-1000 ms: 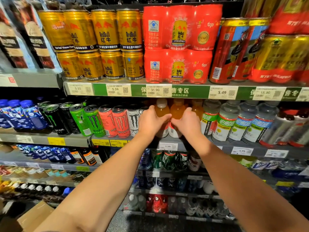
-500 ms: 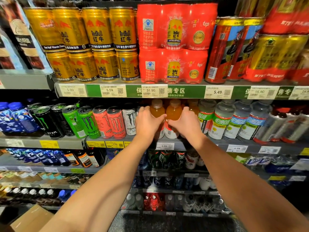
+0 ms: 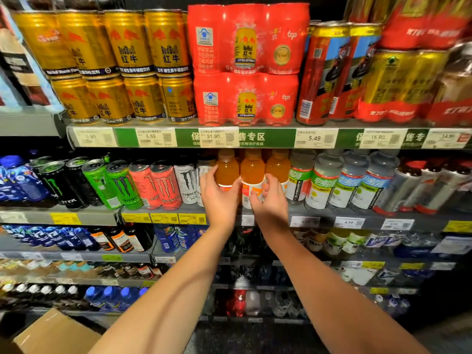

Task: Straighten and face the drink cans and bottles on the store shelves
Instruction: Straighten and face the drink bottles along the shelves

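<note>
- Far left on the second shelf [image 3: 84,217], blue-capped bottles [image 3: 15,177] stand with blue patterned labels.
- Next come tall Monster cans in a tight row: black cans [image 3: 55,182], green cans [image 3: 115,185], pink-red cans [image 3: 158,185] and a white can [image 3: 187,181], logos mostly facing out and all leaning slightly in this wide view.
- The left hand [image 3: 219,198] grasps the left orange bottle [image 3: 226,169], fingers curled round its lower body just beside the white can.
- The middle orange bottle [image 3: 252,172] stands touching the left one; the right hand [image 3: 270,200] wraps fingers round its white label from the right side.
- A third orange bottle [image 3: 278,166] stands just behind the right hand, its lower part hidden.
- All three hold orange liquid up to the neck and sit at the shelf's front edge, under the green price strip [image 3: 265,137].
- To the right, clear bottles [image 3: 321,185] with green, white and blue labels hold pale liquid.
- Beyond them, silver bottles with red bases [image 3: 408,190] are blurred.
- On the shelf above, stacked gold Red Bull cans [image 3: 127,67] sit left of red shrink-wrapped multipacks [image 3: 245,65], then tall red cans [image 3: 324,72].
- A cardboard box [image 3: 51,335] sits at lower left.
</note>
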